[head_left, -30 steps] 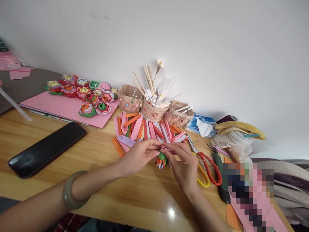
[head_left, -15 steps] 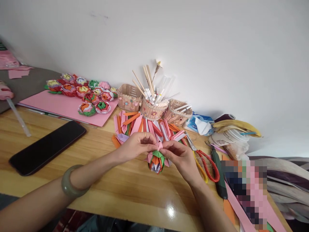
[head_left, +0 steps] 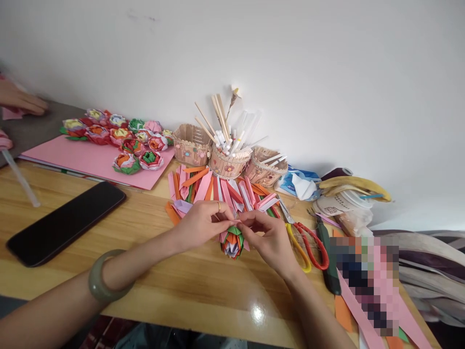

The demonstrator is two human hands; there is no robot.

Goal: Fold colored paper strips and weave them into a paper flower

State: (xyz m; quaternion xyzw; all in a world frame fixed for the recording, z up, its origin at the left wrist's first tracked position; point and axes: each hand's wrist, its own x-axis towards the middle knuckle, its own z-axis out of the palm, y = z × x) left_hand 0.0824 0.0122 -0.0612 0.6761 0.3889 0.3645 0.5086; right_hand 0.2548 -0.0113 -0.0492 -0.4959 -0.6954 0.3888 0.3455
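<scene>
Between my two hands is a paper flower [head_left: 232, 244] with green, orange, pale purple and pink petals, its opening turned toward me. My left hand [head_left: 205, 223], with a ring and a jade-coloured bangle [head_left: 109, 276], pinches a pink petal at the flower's top. My right hand [head_left: 267, 237] pinches the same petal from the other side, thumb and fingertips pressed together. Behind my hands lies a heap of folded paper strips [head_left: 203, 186] in pink, orange, white and purple. Part of the flower's far side is hidden by my fingers.
Finished paper flowers [head_left: 121, 138] stand on pink sheets [head_left: 72, 157]. A phone [head_left: 67, 223] lies at left, scissors [head_left: 312, 247] and a dark green-handled tool [head_left: 329, 257] at right. Craft baskets [head_left: 228, 165] line the wall. Another person's hand [head_left: 22, 99] reaches in at far left.
My fingertips have drawn closer together over the pink petal, which now shows less. Another person's hand has come into view at the far left. The view has shifted slightly.
</scene>
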